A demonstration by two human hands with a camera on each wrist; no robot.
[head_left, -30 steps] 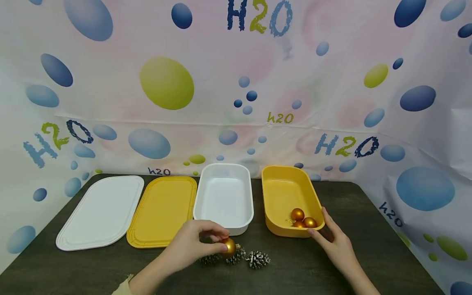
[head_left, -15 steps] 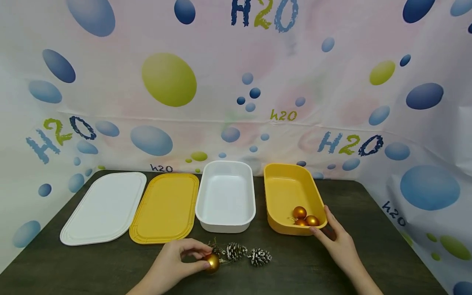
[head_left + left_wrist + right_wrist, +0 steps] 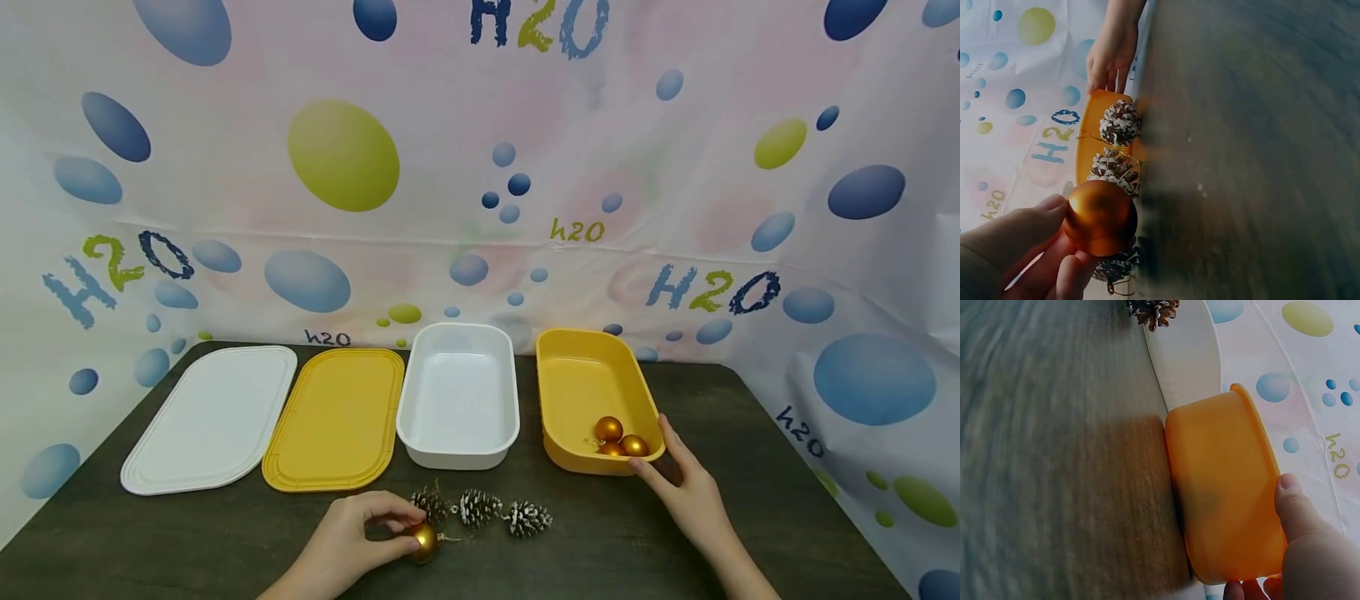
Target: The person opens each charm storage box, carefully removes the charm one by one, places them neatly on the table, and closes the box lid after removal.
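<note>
My left hand (image 3: 367, 533) pinches a gold Christmas ball (image 3: 423, 543) between thumb and fingers, low over the table in front of the pine cones. A thin gold loop trails from the ball to the right. In the left wrist view the ball (image 3: 1101, 219) overlaps the row of frosted pine cones (image 3: 1120, 122). My right hand (image 3: 693, 496) holds the near right corner of a yellow container (image 3: 585, 375), thumb at the rim in the right wrist view. Three gold balls (image 3: 609, 429) lie in that container's near end.
Three pine cones (image 3: 480, 508) lie in a row before a white container (image 3: 459, 392). A yellow lid (image 3: 337, 417) and a white lid (image 3: 213, 417) lie flat at the left. Behind the dark table (image 3: 585, 550) hangs a patterned backdrop (image 3: 420, 150).
My left hand has carried the gold ball left and toward me, from before the white container, uncovering the pine cones. My right hand keeps its hold on the yellow container.
</note>
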